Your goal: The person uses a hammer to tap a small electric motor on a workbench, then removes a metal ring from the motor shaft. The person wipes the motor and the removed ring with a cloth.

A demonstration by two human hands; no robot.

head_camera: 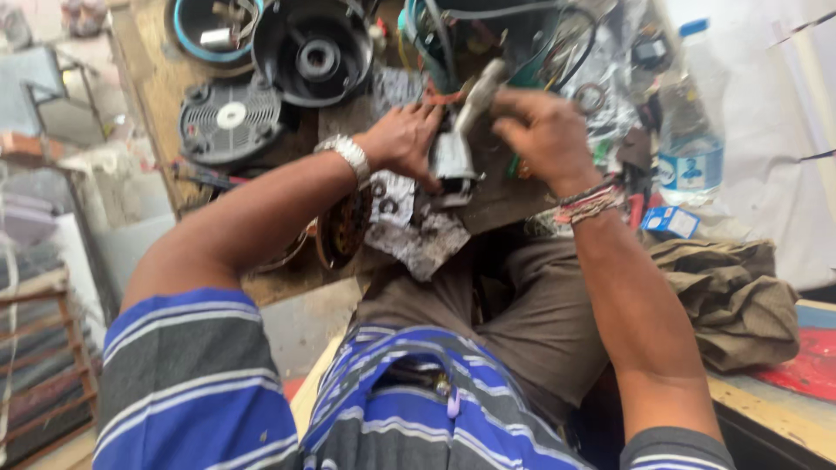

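- Left hand (402, 139) — fingers closed around small grey metal part (453, 161), held over tabletop's (161, 83) near edge.
- Right hand (540, 130) — fingers curled on pale tool handle (479, 91) touching that part.
- Plastic bottle (692, 130) toward right edge.

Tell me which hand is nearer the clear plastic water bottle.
Right. The right hand is just beside the water bottle, gripping a grey tool; the left hand lies farther off, beyond the tool.
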